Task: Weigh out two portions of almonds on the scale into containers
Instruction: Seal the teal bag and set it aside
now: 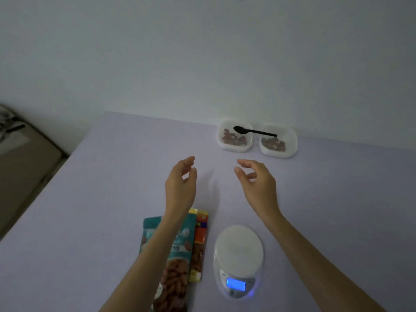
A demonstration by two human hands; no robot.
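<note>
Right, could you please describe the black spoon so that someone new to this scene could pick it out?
Follow the lilac table to its far edge by the wall, where two white containers of almonds sit side by side. The black spoon lies across their tops, bowl over the left container, handle reaching the right container. It is the only dark, slender thing there.

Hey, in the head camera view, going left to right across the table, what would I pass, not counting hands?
Teal foil bag of almonds → narrow orange and yellow packet → white round digital kitchen scale → right-hand white plastic container of almonds. The other white container shares the scale's span, so I skipped it.
</note>
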